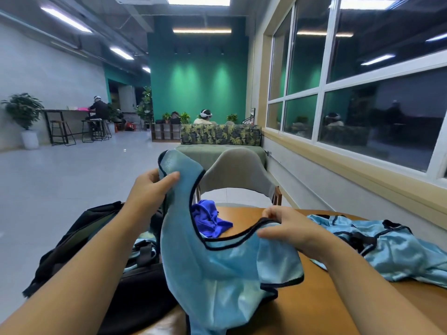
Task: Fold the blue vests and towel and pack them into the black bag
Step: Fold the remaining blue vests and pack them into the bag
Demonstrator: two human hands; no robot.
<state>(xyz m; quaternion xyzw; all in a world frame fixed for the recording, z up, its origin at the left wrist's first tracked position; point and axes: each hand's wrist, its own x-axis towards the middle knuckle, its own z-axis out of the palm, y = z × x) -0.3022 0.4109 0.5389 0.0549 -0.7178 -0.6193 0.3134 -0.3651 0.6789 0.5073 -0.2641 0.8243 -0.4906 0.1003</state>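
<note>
A light blue vest with black trim [217,269] hangs in the air over the near edge of the wooden table [314,308]. My left hand [151,187] grips one shoulder strap and lifts it high. My right hand [287,228] pinches the other strap, lower and to the right. A crumpled royal-blue towel [209,217] lies on the table behind the vest. Another blue vest [377,247] lies rumpled at the table's right. The black bag [79,240] sits open at the left, with some light blue cloth showing inside.
A grey chair [238,170] stands at the table's far side, with a green bench and a leaf-patterned sofa behind it. The window wall runs along the right. Open tiled floor lies to the left, with people seated far off.
</note>
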